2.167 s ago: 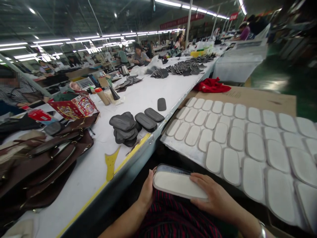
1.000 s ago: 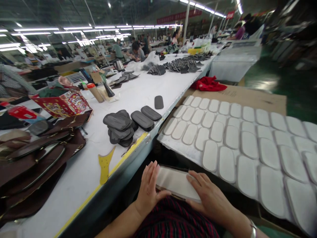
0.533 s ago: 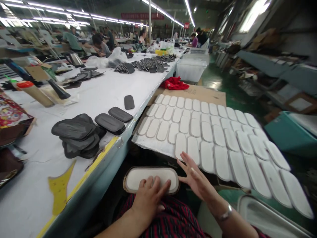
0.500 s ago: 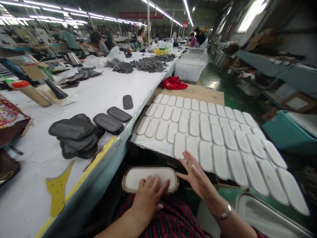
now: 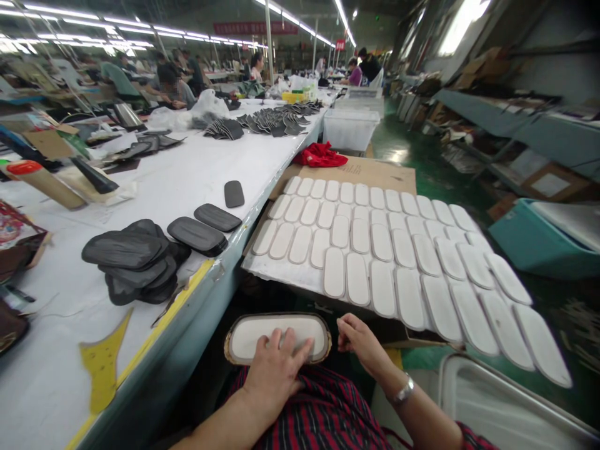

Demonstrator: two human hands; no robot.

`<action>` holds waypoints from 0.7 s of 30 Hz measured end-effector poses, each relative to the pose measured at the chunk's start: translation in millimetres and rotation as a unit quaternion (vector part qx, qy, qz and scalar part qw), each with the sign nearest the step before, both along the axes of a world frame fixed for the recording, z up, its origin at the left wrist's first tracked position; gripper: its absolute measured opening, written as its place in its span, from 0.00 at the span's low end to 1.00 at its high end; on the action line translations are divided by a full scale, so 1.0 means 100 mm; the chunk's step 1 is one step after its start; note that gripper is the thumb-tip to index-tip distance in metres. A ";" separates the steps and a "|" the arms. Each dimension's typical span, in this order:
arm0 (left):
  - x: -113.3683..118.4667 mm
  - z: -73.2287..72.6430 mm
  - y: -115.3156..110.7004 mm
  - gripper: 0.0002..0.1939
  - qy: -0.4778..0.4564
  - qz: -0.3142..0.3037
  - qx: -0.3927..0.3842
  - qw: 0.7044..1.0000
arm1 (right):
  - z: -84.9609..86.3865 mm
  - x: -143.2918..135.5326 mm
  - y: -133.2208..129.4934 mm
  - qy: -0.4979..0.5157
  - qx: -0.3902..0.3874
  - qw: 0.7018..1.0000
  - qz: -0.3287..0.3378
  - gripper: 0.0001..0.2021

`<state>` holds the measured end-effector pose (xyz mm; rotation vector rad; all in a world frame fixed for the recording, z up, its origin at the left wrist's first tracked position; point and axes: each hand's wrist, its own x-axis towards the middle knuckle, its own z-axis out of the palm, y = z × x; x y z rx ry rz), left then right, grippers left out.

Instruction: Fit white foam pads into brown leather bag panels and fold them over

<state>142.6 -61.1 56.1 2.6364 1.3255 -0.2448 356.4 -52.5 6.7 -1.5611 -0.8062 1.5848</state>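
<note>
From here I see a table (image 5: 187,172) left, pads (image 5: 383,289) on a board (image 5: 281,270) right (cloth (image 5: 321,155) behind them), another pad (image 5: 246,334) in front.

Left fingers (image 5: 275,340) on a white oval pad (image 5: 247,332), right fingers (image 5: 347,334) just beside it

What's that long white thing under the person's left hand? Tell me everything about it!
The long white piece has rounded ends and a pale, smooth-looking face with a grey edge. Around that is a rough, brownish rim; I can't tell what it's made of. It lies lengthwise across the view, face up, just beyond the striped clothing. The left hand rests on it, fingers spread, hiding part. The right hand is beside it, apart.
</note>
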 end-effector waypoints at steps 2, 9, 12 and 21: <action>0.02 0.03 0.00 0.41 0.007 0.001 -0.010 1.000 | -0.08 -0.04 -0.04 0.114 -0.031 0.993 0.023 0.15; -0.02 0.00 -0.01 0.43 0.008 -0.016 -0.025 1.000 | -0.34 -0.13 -0.20 0.420 -0.066 0.905 0.013 0.07; -0.03 -0.04 0.00 0.44 -0.002 -0.019 -0.025 1.000 | -0.42 -0.13 -0.21 0.448 -0.043 0.893 0.028 0.04; 0.04 -0.12 -0.02 0.45 0.002 0.026 -0.005 1.000 | -0.44 -0.07 -0.06 0.387 -0.044 0.917 0.085 0.07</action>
